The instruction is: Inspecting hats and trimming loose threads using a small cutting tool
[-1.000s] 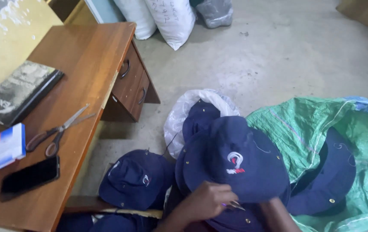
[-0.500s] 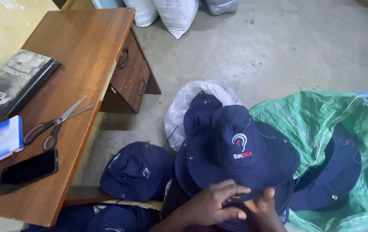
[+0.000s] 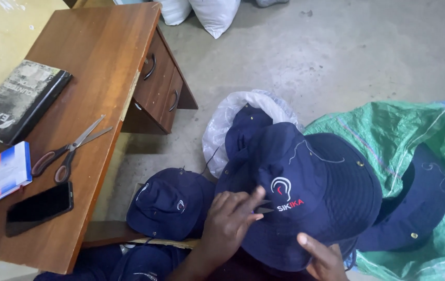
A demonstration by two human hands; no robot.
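Observation:
A navy bucket hat point(image 3: 316, 171) with a white and red embroidered logo lies crown-up in front of me. My left hand point(image 3: 230, 221) rests on its crown just left of the logo, fingers pressed together on the fabric. A small dark pointed thing point(image 3: 264, 209) shows at the fingertips; I cannot tell what it is. My right hand point(image 3: 326, 260) grips the hat's near brim from below, with the thumb on top. Loose white threads trail over the crown.
More navy hats lie around: one at the left point(image 3: 168, 203), one in a white plastic bag point(image 3: 227, 114), one on a green woven sack point(image 3: 399, 135). A wooden desk point(image 3: 102, 62) at left carries scissors point(image 3: 66, 151), a phone point(image 3: 39, 208), a dark book point(image 3: 19, 99) and a booklet point(image 3: 5, 171).
The hat has turned, so its logo now faces me. My left hand has slid up the crown toward the logo. My right hand has shifted right along the brim.

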